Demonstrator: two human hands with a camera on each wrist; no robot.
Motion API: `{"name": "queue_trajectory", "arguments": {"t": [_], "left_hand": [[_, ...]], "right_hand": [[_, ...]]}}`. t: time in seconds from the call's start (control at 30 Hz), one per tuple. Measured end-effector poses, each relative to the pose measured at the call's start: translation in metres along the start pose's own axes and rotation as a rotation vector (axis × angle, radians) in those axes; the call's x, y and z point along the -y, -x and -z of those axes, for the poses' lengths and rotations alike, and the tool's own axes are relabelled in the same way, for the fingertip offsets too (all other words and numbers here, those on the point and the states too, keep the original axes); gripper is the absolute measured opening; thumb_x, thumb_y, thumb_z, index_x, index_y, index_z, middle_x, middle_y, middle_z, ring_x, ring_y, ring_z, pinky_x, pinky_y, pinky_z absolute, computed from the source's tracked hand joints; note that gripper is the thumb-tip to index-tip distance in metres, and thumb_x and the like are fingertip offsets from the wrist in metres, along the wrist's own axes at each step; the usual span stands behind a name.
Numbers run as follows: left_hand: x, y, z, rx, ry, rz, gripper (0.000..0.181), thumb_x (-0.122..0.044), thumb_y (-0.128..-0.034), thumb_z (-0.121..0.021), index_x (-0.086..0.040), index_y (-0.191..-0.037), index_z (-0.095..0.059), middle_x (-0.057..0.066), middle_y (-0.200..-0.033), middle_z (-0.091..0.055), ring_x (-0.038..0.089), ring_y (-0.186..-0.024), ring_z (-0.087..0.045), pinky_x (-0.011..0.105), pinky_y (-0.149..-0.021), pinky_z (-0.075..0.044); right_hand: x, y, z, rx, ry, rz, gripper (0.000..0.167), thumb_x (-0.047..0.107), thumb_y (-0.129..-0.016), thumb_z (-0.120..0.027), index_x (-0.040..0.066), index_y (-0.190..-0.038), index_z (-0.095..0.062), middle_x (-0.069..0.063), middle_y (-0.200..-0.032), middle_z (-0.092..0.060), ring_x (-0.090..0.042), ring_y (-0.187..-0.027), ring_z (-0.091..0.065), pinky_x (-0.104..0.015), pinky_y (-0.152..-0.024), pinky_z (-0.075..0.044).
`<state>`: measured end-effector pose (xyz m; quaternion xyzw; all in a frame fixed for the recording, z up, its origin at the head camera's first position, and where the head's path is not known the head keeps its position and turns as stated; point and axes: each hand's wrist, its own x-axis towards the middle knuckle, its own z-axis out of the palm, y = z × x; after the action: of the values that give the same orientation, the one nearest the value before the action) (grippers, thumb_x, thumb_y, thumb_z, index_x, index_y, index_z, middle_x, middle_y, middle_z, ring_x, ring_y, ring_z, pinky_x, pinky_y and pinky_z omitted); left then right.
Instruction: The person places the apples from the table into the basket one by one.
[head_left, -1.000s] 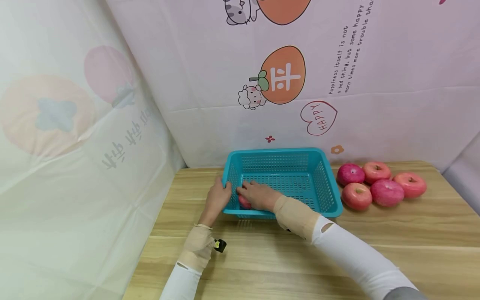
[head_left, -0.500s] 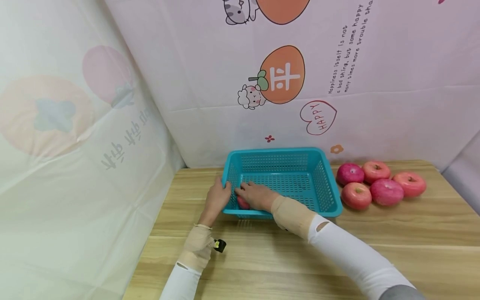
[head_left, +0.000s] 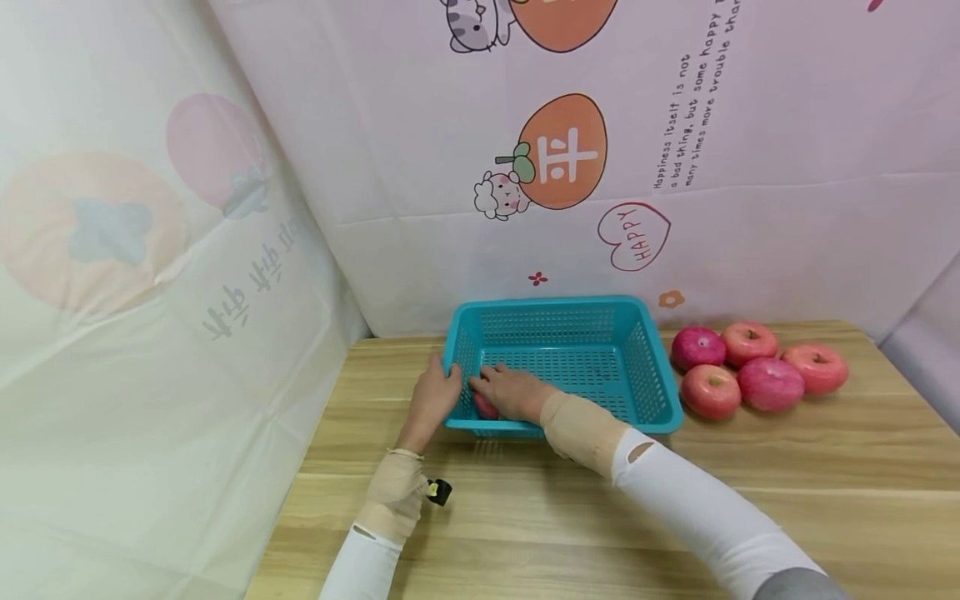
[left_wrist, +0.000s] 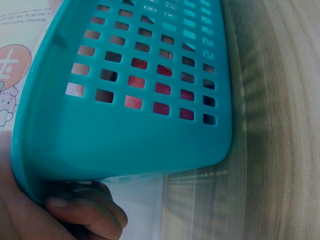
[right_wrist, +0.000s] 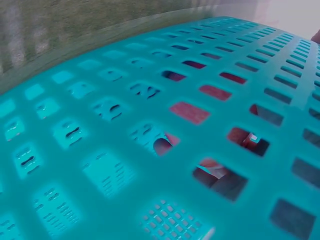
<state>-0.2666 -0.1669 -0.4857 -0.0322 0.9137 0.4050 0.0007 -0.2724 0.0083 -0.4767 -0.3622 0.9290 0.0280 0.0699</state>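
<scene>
A turquoise perforated basket [head_left: 551,427] stands near the back of the wooden table. My left hand [head_left: 435,398] grips its left rim; the left wrist view shows fingers [left_wrist: 87,212] curled under the rim of the basket [left_wrist: 125,140]. Inside the near left corner, my right hand [head_left: 513,393] holds a red apple [head_left: 485,406], its fingers bent over the top. Through the holes of the basket [right_wrist: 85,130] in the right wrist view, the red apple [right_wrist: 190,112] shows in parts, with the hand mostly hidden.
Several apples sit grouped to the right of the basket, among them a dark pink one [head_left: 771,384] and a lighter red one [head_left: 711,392]. A printed cloth [head_left: 420,267] hangs behind the table [head_left: 525,517], with another cloth [head_left: 150,400] at the left.
Over the last second my right hand and the apple have shifted slightly left inside the basket. The left hand keeps its place on the rim.
</scene>
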Motion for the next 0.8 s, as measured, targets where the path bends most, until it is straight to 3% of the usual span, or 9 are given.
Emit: {"name": "queue_trajectory", "arguments": {"t": [0.53,0.8], "left_hand": [[-0.0002,-0.0001,0.0,0.003,0.004,0.005,0.059,-0.038,-0.112,-0.041,0.0,-0.157,-0.04,0.027,-0.131,-0.066,0.031,-0.094,-0.069,0.045,-0.075,-0.055],[-0.0001,-0.0027,-0.0009,-0.013,0.0,0.007,0.048,-0.035,-0.1107,-0.043,-0.002,-0.145,-0.05,0.024,-0.119,-0.071,0.031,-0.091,-0.069,0.046,-0.073,-0.055]], "right_hand": [[-0.0044,-0.0048,-0.0017,0.035,0.0,-0.024,0.062,0.029,-0.104,-0.07,0.019,-0.16,-0.043,-0.009,-0.156,-0.048,-0.03,-0.146,-0.049,-0.045,-0.104,-0.056],[-0.0073,-0.0044,0.0001,0.0,0.003,0.012,0.062,0.035,-0.102,-0.072,0.018,-0.156,-0.046,-0.009,-0.152,-0.05,-0.03,-0.141,-0.053,-0.043,-0.099,-0.058]]}}
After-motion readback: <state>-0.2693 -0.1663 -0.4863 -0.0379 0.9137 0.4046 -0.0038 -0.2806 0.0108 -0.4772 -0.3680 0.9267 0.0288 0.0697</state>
